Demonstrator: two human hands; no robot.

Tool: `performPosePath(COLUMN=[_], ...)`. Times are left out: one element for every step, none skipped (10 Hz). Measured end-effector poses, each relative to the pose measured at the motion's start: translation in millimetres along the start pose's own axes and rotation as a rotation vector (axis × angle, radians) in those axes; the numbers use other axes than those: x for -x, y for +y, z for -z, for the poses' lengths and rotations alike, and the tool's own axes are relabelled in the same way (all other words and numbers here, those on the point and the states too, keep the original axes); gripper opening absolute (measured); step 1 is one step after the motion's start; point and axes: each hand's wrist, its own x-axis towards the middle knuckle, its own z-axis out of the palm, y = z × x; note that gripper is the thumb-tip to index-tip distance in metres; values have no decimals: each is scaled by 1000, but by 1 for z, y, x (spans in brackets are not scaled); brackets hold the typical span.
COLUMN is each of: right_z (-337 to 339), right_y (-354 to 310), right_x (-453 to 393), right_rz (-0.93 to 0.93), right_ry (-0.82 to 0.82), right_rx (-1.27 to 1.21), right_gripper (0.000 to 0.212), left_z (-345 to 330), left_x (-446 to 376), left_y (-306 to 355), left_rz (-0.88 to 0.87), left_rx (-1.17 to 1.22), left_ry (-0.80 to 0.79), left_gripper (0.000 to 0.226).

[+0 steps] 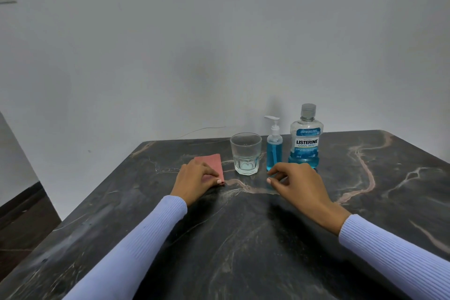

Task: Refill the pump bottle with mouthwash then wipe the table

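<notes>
Overhead, a dark veined marble table (243, 238) meets a pale wall (170, 44).

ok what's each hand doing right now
Left hand: rests on the pink cloth, fingers curled on its edge.
Right hand: loosely curled above the table, holding nothing.
</notes>
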Motion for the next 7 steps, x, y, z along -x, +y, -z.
performPosePath(right_z=[6, 15, 26, 35, 42, 48, 53], right_y=[2, 3, 3, 3, 3, 3, -7], right_x=[9, 21, 33, 46, 57, 63, 65], right_rz=[0, 17, 51, 137, 164, 202, 244], right_ry=[11, 53, 130, 291, 449, 485, 461], right_rx=[29, 58, 98, 92, 94, 126, 145], right_gripper=[17, 14, 17, 23, 34, 50, 59], left_z=[1, 7, 17, 25, 29, 32, 35], left_x=[11, 25, 39, 55, 72, 84, 93], left_y=[9, 25, 48, 74, 99, 121, 137], left_rz=[0, 6, 39, 20, 17, -57, -52], left_rx=[-92, -159, -171, -167, -138, -163, -160], left_ry=[97, 236, 304, 380, 435, 533, 581], left_gripper=[31, 33, 39, 45, 58, 70, 78])
